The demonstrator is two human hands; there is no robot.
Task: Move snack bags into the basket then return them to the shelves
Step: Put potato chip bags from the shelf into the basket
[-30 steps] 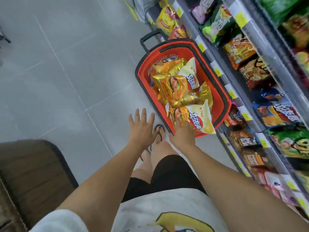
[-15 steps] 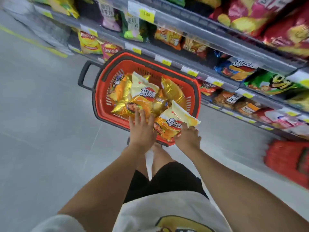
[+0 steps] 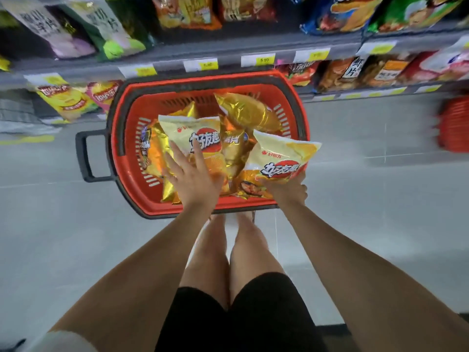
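right hand (image 3: 289, 191) is gripping a pale yellow snack bag (image 3: 281, 158) by its near edge; left hand (image 3: 195, 179), fingers spread, is touching a matching bag (image 3: 195, 133) lying lengthwise farther inside the red plastic basket (image 3: 119, 123).

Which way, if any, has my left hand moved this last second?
Yes, forward: the left hand was over floor short of the red basket; now it is past its rim, over chip bags.

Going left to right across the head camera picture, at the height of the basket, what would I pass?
black basket handle → left hand, fingers spread over the middle bag → right hand gripping the lifted bag → blurred red object at the right edge
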